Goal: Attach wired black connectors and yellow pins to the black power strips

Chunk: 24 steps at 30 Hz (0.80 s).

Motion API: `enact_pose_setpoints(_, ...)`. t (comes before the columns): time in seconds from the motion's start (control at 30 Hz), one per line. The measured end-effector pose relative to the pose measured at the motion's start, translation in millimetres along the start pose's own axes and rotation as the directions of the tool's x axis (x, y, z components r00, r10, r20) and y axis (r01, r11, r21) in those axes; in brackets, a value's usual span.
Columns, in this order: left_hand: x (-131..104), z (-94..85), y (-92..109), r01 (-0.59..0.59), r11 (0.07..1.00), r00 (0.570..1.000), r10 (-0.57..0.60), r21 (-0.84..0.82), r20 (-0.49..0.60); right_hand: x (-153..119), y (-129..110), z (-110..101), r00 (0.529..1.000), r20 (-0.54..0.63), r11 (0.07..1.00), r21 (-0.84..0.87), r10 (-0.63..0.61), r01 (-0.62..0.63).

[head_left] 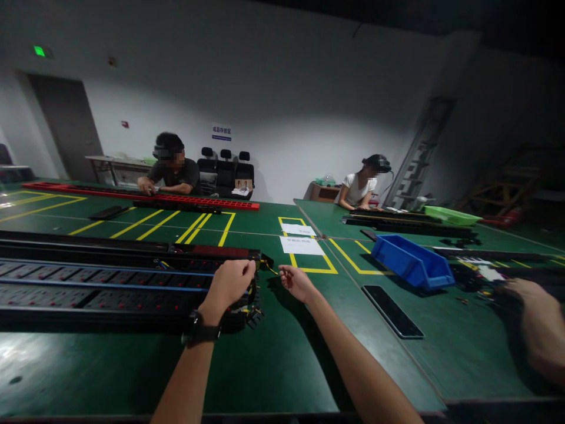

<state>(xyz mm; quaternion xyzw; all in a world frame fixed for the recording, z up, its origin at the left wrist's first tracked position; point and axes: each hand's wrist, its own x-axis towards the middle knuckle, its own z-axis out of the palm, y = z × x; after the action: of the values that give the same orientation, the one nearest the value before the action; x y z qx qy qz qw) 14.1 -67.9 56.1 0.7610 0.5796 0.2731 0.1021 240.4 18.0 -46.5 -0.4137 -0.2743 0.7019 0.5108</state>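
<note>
Long black panels (101,282) with rows of red dots and blue strips along them lie to the left. At their right end my left hand (233,281), a watch on its wrist, is closed with fingers curled; what sits inside it is hidden. A thin yellow wire (271,269) runs out from that end toward my right hand (296,284), which pinches its tip between closed fingers. Below the left hand, small black connectors (255,317) and some yellow wiring stick out of the panel end.
A dark phone (392,311) and a blue bin (410,262) are to the right, beside a co-worker's blurred hand (536,318). White paper sheets (302,245) lie ahead on the green table (282,371). Two people work at the far side, near a red frame (233,204) and a green tray (452,215).
</note>
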Motion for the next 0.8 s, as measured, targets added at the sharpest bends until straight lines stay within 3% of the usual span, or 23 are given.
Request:
enact_pose_setpoints(0.1, -35, -14.7, 19, -0.103, 0.983, 0.993, 0.095, -0.152, -0.064, 3, 2, -1, 1.0, -0.002, 0.999, -0.019, -0.026, 0.026)
enact_pose_setpoints(0.17, -60, -15.9, 23, -0.114, 0.974, 0.993, 0.115, -0.194, -0.007, 6, 6, -1, 0.995, -0.018, 0.994, -0.061, -0.094, 0.092)
enact_pose_setpoints(0.27, -89, -3.0, 13, -0.052, 0.985, 0.993, 0.068, -0.166, 0.092, 13, 14, -1, 0.961, -0.033, 0.95, -0.166, -0.274, 0.265)
enact_pose_setpoints(0.37, -106, 18.1, -8, 0.026, 0.991, 0.99, -0.006, -0.134, 0.144, 23, 19, -1, 0.872, -0.012, 0.83, -0.314, -0.489, 0.461)
enact_pose_setpoints(0.47, -115, 35.7, -26, 0.056, 0.994, 0.985, -0.039, -0.097, 0.167, 36, 19, 0, 0.757, 0.055, 0.638, -0.501, -0.651, 0.585)
enact_pose_setpoints(0.53, -120, 43.5, -34, 0.062, 0.995, 0.982, -0.048, -0.073, 0.181, 45, 18, 1, 0.699, 0.126, 0.503, -0.607, -0.704, 0.616)
enact_pose_setpoints(0.63, -128, 50.6, -42, 0.082, 0.996, 0.98, -0.074, -0.034, 0.187, 58, 16, 0, 0.648, 0.204, 0.352, -0.703, -0.734, 0.619)
enact_pose_setpoints(0.8, -133, 52.5, -47, 0.054, 0.998, 0.985, -0.047, -0.035, 0.168, 65, 10, -10, 0.586, 0.132, 0.217, -0.846, -0.799, 0.486)
